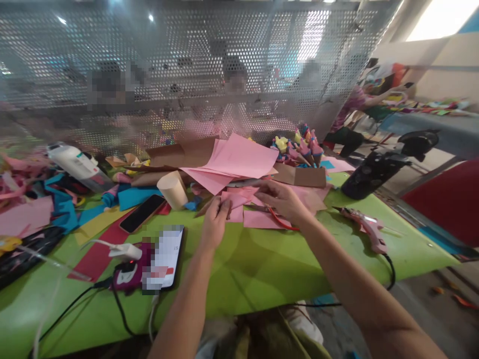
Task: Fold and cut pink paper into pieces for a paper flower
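My left hand [216, 222] pinches a small piece of pink paper [239, 196] between thumb and fingers. At the right end of that piece, my right hand [282, 199] has its fingers bent together on the paper's edge; its fingertips are partly hidden. Scissors with red handles [280, 220] lie under and beside my right hand, on cut pink paper [258, 219]. Just behind both hands, a loose stack of pink sheets [239, 159] rests on brown cardboard [183, 153].
A pink glue gun [364, 227] and a black bottle [374, 172] are on the right. Left are a phone with a lit screen [166, 257], a power strip [127, 274], a dark phone [142, 213], a paper roll [172, 189] and a white bottle [77, 164]. Paper flowers [299, 147] stand behind.
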Tool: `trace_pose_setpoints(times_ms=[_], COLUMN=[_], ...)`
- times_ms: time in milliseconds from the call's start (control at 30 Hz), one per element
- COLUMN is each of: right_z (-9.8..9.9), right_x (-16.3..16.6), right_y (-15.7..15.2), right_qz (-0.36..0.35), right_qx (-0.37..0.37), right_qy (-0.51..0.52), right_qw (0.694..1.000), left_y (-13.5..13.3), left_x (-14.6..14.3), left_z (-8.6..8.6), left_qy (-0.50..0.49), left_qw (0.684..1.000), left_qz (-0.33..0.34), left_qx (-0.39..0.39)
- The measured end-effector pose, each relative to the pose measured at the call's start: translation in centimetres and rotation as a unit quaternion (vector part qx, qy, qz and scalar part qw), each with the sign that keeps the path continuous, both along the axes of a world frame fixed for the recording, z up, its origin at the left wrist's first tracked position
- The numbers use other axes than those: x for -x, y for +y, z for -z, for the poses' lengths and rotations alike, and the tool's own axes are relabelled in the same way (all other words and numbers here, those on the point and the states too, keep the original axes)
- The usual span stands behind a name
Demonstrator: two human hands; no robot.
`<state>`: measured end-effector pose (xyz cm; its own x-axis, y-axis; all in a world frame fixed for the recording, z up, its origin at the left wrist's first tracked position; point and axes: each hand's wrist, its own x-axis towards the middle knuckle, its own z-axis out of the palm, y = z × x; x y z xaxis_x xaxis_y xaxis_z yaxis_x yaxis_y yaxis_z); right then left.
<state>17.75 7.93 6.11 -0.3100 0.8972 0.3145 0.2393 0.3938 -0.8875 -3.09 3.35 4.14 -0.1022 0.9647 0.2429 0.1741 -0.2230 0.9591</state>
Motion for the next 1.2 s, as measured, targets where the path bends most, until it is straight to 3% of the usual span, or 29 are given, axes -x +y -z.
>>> trace_pose_setpoints(times_ms=[67,200,300,433,533,600,733,800,867,1033,1200], right_z=[0.7,2.6,3.1,2.6,2.1,1.9,1.5,1.2,0.6,-0.7,-0.4], right_x=[-2.4,-5.9,-6.4,-5.4,-5.2,-5.7,-6.8,-6.9,-6.7,-6.3,-6.9], right_y=[0.0,-1.0,-1.9,-1.8,-1.2,-0.9,-1.8,-2.9,-4.1,-5.7,-6.1], right_qz=[0.035,0.081,0.084,0.104,0.096,0.093,0.026,-0.025,-0.049,-0.113,-0.159], right_qx=[-0.037,-0.055,-0.067,-0.065,-0.048,-0.038,0.082,0.170,0.208,0.149,0.128], right_qy=[-0.128,-0.403,-0.479,-0.526,-0.504,-0.449,-0.169,-0.025,0.043,-0.022,-0.098], right_qw=[0.990,0.910,0.871,0.841,0.857,0.888,0.982,0.985,0.976,0.982,0.974], left_y=[-0.1,-0.2,-0.3,-0.2,-0.1,-0.1,-0.2,-0.2,-0.2,0.0,0.1], left_x=[-0.1,-0.4,-0.6,-0.6,-0.5,-0.4,-0.3,-0.3,-0.4,-0.3,-0.2], left_z=[-0.1,-0.4,-0.6,-0.6,-0.6,-0.7,-0.9,-1.1,-1.1,-0.7,-0.5], left_qy=[0.033,0.068,0.076,0.071,0.067,0.058,0.035,0.028,0.025,0.035,0.041], left_qw=[0.999,0.996,0.994,0.994,0.995,0.995,0.995,0.995,0.995,0.994,0.992], left_qz=[-0.005,0.011,0.021,0.034,0.041,0.048,0.064,0.072,0.075,0.091,0.119], left_qx=[-0.023,-0.056,-0.078,-0.078,-0.066,-0.061,-0.064,-0.064,-0.060,-0.042,-0.023])
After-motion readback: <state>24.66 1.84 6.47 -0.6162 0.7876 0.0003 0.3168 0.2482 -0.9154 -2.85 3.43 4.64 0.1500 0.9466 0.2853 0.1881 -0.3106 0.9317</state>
